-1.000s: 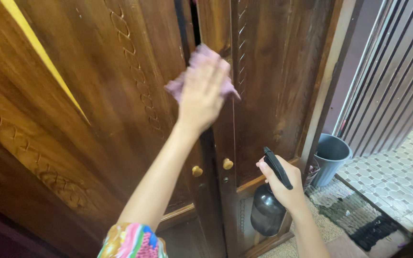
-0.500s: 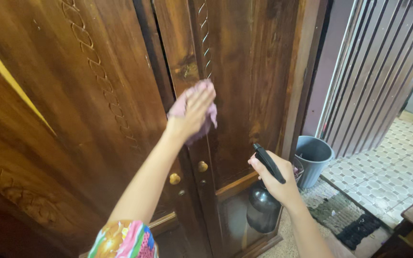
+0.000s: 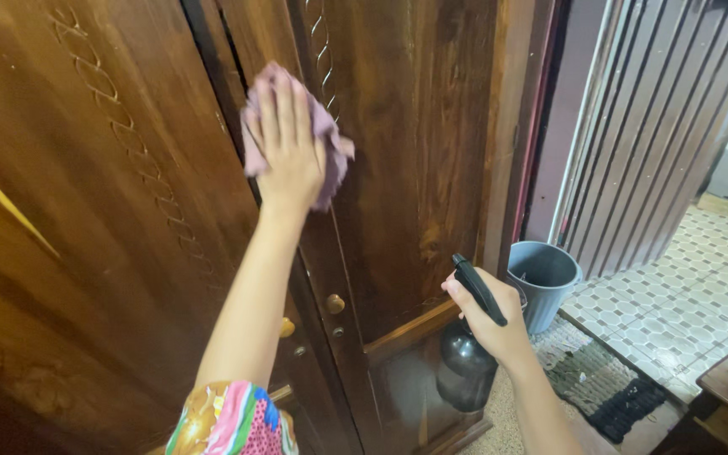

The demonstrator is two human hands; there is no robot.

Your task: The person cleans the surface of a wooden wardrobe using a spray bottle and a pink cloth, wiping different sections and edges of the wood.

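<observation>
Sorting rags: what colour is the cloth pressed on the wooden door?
Pale mauve-pink cloth under the left hand; head view.

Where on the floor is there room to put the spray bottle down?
The tiled floor right of the grey bucket lies bare. The mat below it has room too. The corner by the wardrobe is crowded with the bucket and the right hand holding the spray bottle.
</observation>
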